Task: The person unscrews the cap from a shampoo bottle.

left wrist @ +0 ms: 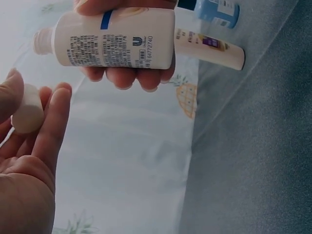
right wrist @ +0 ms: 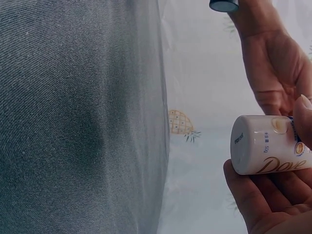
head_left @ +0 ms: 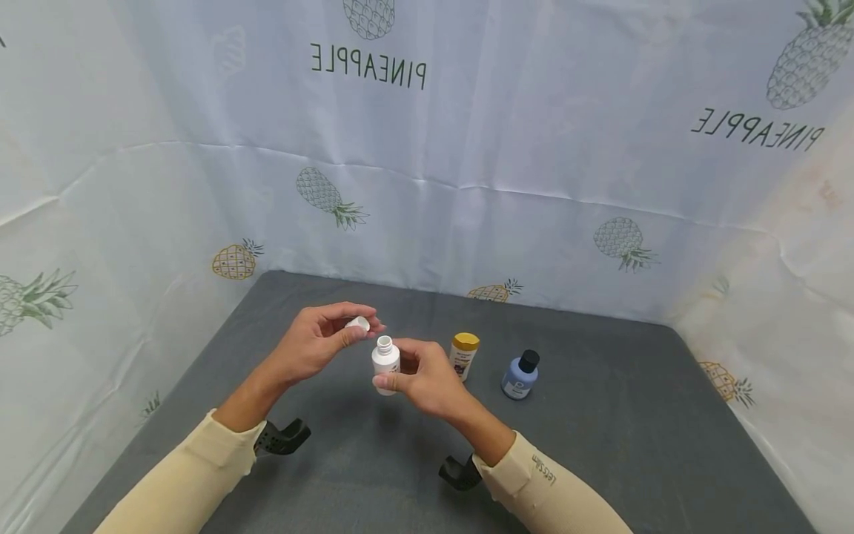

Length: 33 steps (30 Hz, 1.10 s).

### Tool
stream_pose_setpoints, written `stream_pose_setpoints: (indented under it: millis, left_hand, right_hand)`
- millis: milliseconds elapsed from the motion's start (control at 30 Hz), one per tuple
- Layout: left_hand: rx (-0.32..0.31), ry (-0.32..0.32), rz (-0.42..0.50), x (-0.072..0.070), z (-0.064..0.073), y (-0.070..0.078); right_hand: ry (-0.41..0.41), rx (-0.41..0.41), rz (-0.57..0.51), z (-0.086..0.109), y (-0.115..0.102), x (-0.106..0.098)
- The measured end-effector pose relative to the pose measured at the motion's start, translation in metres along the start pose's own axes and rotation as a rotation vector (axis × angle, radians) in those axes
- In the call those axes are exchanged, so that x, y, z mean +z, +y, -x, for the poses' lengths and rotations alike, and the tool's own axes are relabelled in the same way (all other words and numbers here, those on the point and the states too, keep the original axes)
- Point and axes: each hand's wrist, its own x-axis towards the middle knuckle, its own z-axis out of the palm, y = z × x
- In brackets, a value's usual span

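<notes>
The left hand point(head_left: 313, 343), one of two, pinches a single white cap point(head_left: 358, 324) between thumb and fingers. The right hand point(head_left: 430, 380) has thumb and fingers clamped round one uncapped white bottle point(head_left: 385, 358), the first of three bottles, held roughly upright above the grey table point(head_left: 620, 445), its mouth near the cap. Just beyond the right hand stands one yellow-capped bottle point(head_left: 462, 359), partly hidden; farther right, one black-capped blue bottle point(head_left: 517, 381).
</notes>
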Motion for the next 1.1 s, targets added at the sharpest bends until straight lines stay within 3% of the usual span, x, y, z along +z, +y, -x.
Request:
stream_pose_setpoints:
  millis: [233, 433, 633, 1100]
  left_hand:
    - [-0.043, 0.056, -0.087, -0.001, 0.002, -0.002]
    - [-0.105, 0.087, -0.083, -0.002, 0.003, -0.004]
    - [-0.125, 0.076, -0.065, -0.003, 0.004, -0.004]
    - [-0.114, 0.03, -0.134, -0.005, 0.005, -0.002]
  right_hand:
    - [0.001, -0.007, 0.002, -0.001, -0.001, 0.001]
    - [0.003, -0.002, 0.014, -0.003, 0.0, 0.002]
    - [0.014, -0.007, 0.013, -0.006, 0.001, 0.004]
    - [0.041, -0.002, -0.007, -0.013, 0.007, 0.009]
